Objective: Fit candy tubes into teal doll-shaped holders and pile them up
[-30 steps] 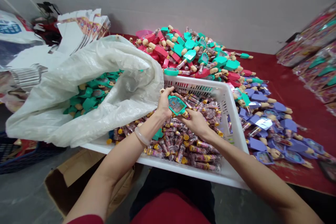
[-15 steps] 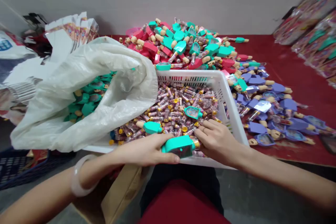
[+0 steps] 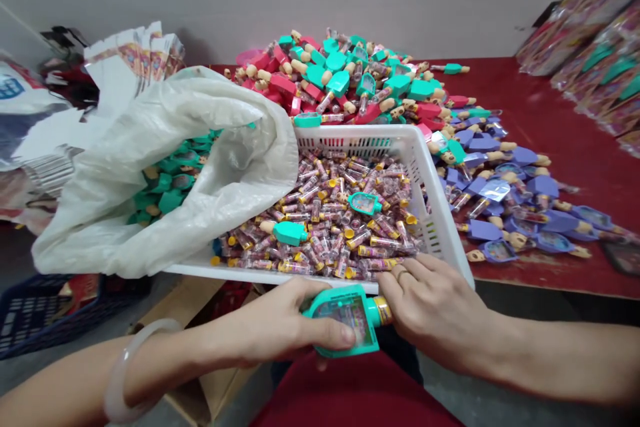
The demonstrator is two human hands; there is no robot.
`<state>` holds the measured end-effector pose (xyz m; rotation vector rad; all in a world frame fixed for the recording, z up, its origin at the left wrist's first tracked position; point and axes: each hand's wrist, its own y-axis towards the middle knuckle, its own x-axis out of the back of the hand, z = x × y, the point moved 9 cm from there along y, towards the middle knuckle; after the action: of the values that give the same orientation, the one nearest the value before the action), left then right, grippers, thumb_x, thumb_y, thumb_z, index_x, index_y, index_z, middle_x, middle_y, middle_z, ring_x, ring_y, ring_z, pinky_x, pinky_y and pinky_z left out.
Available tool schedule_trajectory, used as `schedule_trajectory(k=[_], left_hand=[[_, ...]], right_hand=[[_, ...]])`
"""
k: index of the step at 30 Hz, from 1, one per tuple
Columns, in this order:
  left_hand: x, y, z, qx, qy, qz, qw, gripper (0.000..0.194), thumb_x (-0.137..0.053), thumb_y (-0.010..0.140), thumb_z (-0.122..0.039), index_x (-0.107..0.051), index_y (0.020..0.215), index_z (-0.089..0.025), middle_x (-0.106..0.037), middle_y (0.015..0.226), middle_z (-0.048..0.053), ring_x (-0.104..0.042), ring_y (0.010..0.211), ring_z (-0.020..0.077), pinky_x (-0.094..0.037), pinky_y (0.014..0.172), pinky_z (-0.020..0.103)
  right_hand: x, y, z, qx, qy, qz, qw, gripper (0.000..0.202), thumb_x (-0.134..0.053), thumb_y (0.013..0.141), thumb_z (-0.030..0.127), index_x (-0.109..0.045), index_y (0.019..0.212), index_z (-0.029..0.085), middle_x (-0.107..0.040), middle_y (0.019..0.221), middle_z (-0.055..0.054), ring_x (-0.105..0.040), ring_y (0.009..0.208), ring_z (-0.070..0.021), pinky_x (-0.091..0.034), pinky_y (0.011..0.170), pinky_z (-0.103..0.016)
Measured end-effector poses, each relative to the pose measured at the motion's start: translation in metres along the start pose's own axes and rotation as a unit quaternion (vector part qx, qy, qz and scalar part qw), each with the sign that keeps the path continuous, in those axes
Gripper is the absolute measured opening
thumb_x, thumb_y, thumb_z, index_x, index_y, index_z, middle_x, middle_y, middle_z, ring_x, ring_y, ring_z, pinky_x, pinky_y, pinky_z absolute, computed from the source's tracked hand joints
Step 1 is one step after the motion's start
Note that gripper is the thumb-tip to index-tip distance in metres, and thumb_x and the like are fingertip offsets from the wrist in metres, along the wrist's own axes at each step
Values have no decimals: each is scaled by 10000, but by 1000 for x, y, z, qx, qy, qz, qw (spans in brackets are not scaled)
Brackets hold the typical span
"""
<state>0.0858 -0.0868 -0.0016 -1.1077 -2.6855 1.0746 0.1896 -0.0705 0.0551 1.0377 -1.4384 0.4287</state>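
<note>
My left hand (image 3: pixel 305 323) grips a green plastic toy case (image 3: pixel 353 320) with a clear window, its thumb pressed on the window side. A yellow-ended clear tube (image 3: pixel 384 311) meets the case's neck, and my right hand (image 3: pixel 433 303) closes around the tube's other end, hiding most of it. Both hands are in front of a white plastic basket (image 3: pixel 450 233) full of small clear tubes with yellow caps (image 3: pixel 325 213). Two more green cases lie on those tubes, one with a beige head (image 3: pixel 290 233) and one with its window up (image 3: pixel 365 203).
A white plastic sack (image 3: pixel 225 213) of green cases lies over the basket's left side. Behind and right are heaps of red and green pieces (image 3: pixel 335 83) and purple pieces (image 3: pixel 485 230) on a red table (image 3: pixel 530 100). Cards, a blue crate (image 3: pixel 30 313) and a cardboard box (image 3: pixel 225 380) are left.
Both hands have moved down toward my body, clear of the tubes. The case has turned so its window faces up more, still joined with the tube end between the hands.
</note>
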Motion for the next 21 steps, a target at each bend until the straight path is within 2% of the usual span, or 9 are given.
schedule_trajectory(k=[4, 7, 8, 10, 12, 14, 16, 19, 21], left_hand=[[-3, 5, 4, -48, 9, -28, 998, 364, -710, 774, -429, -654, 1059, -211, -635, 932, -9, -522, 777, 126, -422, 738, 234], [-9, 10, 16, -12, 14, 6, 1000, 347, -658, 810, -453, -631, 1041, -195, -624, 890, -3, -515, 700, 124, -447, 671, 244], [-7, 10, 15, -17, 47, 3, 999, 338, -649, 816, -458, -632, 1026, -194, -627, 884, -2, -521, 698, 127, -449, 666, 244], [6, 9, 4, -63, 172, -58, 981, 350, -636, 827, -479, -632, 1040, -201, -648, 915, 11, -558, 755, 150, -454, 710, 251], [18, 4, -11, -116, 333, -136, 926, 374, -595, 856, -486, -619, 1105, -208, -672, 943, 40, -595, 804, 183, -459, 742, 268], [22, 1, -19, -158, 479, -187, 843, 382, -535, 895, -444, -584, 1193, -210, -689, 958, 72, -631, 797, 206, -475, 712, 282], [19, 1, -21, -211, 593, -212, 748, 392, -501, 912, -374, -550, 1263, -205, -698, 992, 99, -661, 794, 219, -491, 666, 283], [14, -2, -23, -293, 687, -253, 614, 382, -457, 924, -267, -540, 1286, -179, -700, 996, 126, -679, 764, 215, -505, 612, 275], [15, -4, -25, -331, 709, -278, 557, 373, -417, 927, -196, -557, 1272, -190, -701, 996, 127, -683, 785, 205, -515, 637, 270]], right_hand=[[-12, -6, 8, -4, 10, 23, 1000, 180, -534, 705, 60, -557, 598, 203, -545, 508, -43, -489, 481, -198, -253, 545, -355], [-30, -10, 9, -7, 51, 51, 997, 139, -536, 657, 69, -559, 617, 200, -577, 518, -35, -491, 475, -184, -265, 548, -350], [-34, -10, 7, -8, 63, 51, 997, 132, -533, 659, 78, -553, 620, 202, -577, 519, -28, -487, 477, -176, -265, 549, -347], [-36, -8, 0, -11, 66, 28, 997, 130, -528, 701, 96, -545, 628, 203, -572, 533, -18, -488, 496, -167, -267, 558, -340], [-32, -6, -7, -11, 50, -5, 999, 149, -520, 756, 106, -552, 643, 198, -576, 562, -20, -503, 531, -167, -273, 578, -338], [-32, -3, -13, -12, 36, -15, 999, 155, -518, 789, 103, -575, 670, 185, -590, 591, -28, -526, 559, -172, -275, 590, -337], [-36, -2, -18, -21, 42, 0, 999, 140, -527, 783, 89, -594, 694, 173, -603, 604, -31, -547, 567, -173, -276, 588, -332], [-52, -1, -24, -53, 95, 66, 992, 76, -578, 748, 112, -609, 711, 171, -642, 620, -28, -567, 547, -161, -255, 549, -315], [-69, 0, -30, -88, 136, 143, 976, 24, -622, 737, 166, -617, 718, 180, -668, 628, -24, -572, 522, -156, -207, 513, -306]])
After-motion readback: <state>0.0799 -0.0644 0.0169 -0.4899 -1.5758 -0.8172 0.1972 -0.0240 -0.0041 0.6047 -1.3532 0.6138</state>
